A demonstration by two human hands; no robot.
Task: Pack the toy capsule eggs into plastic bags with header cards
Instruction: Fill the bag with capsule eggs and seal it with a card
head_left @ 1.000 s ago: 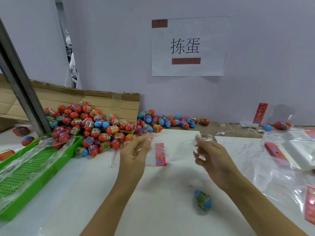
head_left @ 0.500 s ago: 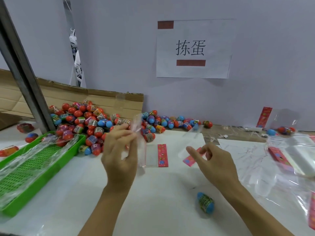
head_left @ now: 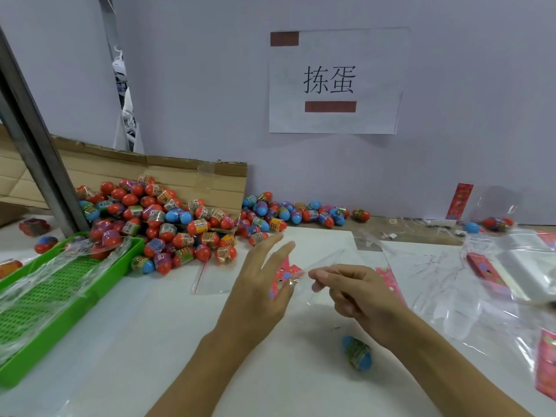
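In the middle of the white table my right hand pinches the edge of a clear plastic bag with a pink header card. My left hand is right beside it, its fingers straight and spread against the bag's card end. A single blue capsule egg lies on the table just below my right wrist. A big pile of red and blue capsule eggs spills from a cardboard box at the back left. Another empty bag lies flat left of my hands.
A green slotted tray covered with clear film stands at the left edge, behind it a slanted metal post. A stack of bags and pink header cards fills the right side. More eggs line the wall. Another pink card lies behind my right hand.
My left hand has moved right and opened its fingers, meeting my right hand at the bag. My right hand has shifted slightly left and now pinches the bag's edge.
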